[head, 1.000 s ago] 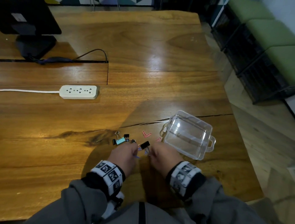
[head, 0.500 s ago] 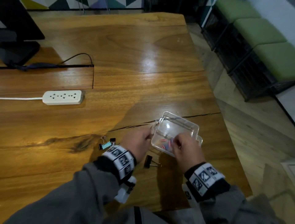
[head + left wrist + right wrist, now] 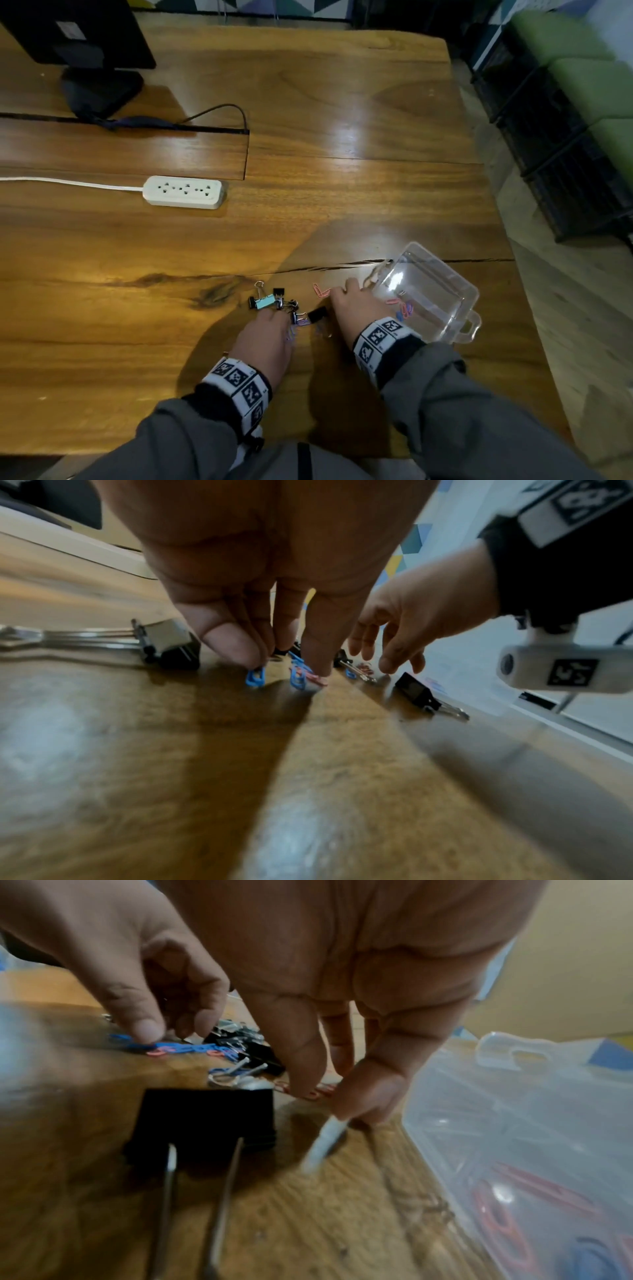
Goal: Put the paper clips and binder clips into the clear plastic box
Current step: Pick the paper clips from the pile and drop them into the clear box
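Left wrist view: left hand (image 3: 274, 569) fingers (image 3: 232, 645) press blue paper clips (image 3: 255, 676).

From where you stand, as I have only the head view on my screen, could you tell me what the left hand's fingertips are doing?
Observer: The left hand has its thumb and a fingertip down on blue paper clips that lie on the table.
Operator: Thank you. And the right hand's fingertips?
Observer: The right hand touches a pink paper clip on the wood, beside the clear plastic box.
Operator: Which way do the black binder clip's handles point?
Observer: The black binder clip lies free, with its wire handles pointing back towards the right wrist.
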Tool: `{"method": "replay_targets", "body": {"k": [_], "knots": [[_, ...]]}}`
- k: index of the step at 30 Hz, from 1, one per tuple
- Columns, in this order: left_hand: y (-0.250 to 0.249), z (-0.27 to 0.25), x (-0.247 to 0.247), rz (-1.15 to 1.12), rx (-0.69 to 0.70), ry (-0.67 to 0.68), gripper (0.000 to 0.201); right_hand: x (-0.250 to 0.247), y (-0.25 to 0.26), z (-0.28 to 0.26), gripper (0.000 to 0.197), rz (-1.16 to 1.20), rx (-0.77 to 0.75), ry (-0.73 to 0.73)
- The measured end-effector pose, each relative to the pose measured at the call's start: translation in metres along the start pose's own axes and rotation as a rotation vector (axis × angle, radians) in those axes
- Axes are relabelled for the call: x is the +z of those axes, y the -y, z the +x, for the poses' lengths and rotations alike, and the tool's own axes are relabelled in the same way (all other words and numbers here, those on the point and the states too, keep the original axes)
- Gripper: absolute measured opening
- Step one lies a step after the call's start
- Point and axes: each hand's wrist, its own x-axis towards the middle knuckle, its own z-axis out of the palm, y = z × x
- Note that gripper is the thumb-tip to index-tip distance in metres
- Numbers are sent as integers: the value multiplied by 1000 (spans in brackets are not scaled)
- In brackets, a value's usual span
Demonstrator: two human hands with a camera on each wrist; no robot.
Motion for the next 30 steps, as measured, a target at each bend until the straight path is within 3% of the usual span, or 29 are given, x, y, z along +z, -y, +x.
{"method": "replay_targets", "body": {"k": [5, 16, 20, 25, 30], "knots": [[5, 3, 7, 65, 98, 67, 28, -2, -12, 20, 56, 46, 58, 97], [11, 13, 4, 112, 304, 194, 31, 3, -27, 16, 8, 196, 39, 4], [8, 21, -1, 139, 309, 221, 22, 9, -21, 17, 8, 182, -36, -20], [4, 19, 4, 146, 266, 191, 22, 13, -19, 20, 32, 138, -43, 25], [0, 15, 4, 166, 240, 198, 29, 16, -12, 19, 26, 140, -38, -14]]}}
